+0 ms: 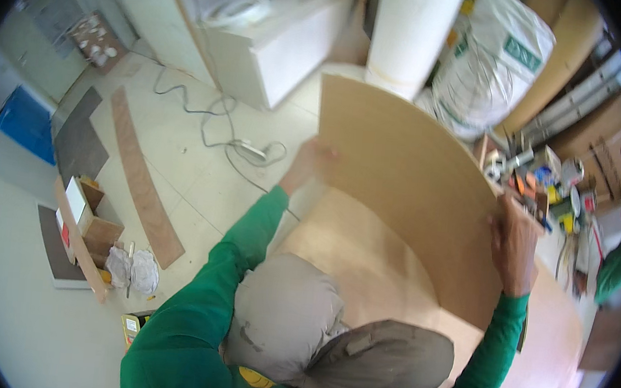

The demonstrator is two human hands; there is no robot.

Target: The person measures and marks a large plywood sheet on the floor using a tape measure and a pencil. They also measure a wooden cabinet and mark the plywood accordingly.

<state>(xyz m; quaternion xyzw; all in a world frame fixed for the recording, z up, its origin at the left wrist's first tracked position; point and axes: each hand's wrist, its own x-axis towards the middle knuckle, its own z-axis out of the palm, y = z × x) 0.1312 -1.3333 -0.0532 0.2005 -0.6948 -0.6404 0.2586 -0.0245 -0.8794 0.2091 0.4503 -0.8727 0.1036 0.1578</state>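
A thin, curved plywood panel (pixel 401 169) stands on its edge in front of me, bowed away from my knees. It rises from a flat plywood board (pixel 364 250) of the same light brown. Near the panel's right end, my right hand (pixel 514 245) is wrapped over the top edge. My left hand (pixel 311 166) is at the panel's left end, seemingly against it; motion smears its fingers, so their grip is unclear. My knees in grey trousers (pixel 285 310) hide the near part of the board.
A plywood strip (pixel 145 179), a grey sheet (pixel 83 133) and a cable (pixel 213 119) lie on the left floor. Gloves (pixel 134 269) lie by small wooden boxes (pixel 94 219). Behind the panel stand a white cylinder (pixel 413 33) and a sack (pixel 492 62). Tools and cans (pixel 558 190) crowd the right; a co-worker's green sleeve (pixel 612 272) shows there.
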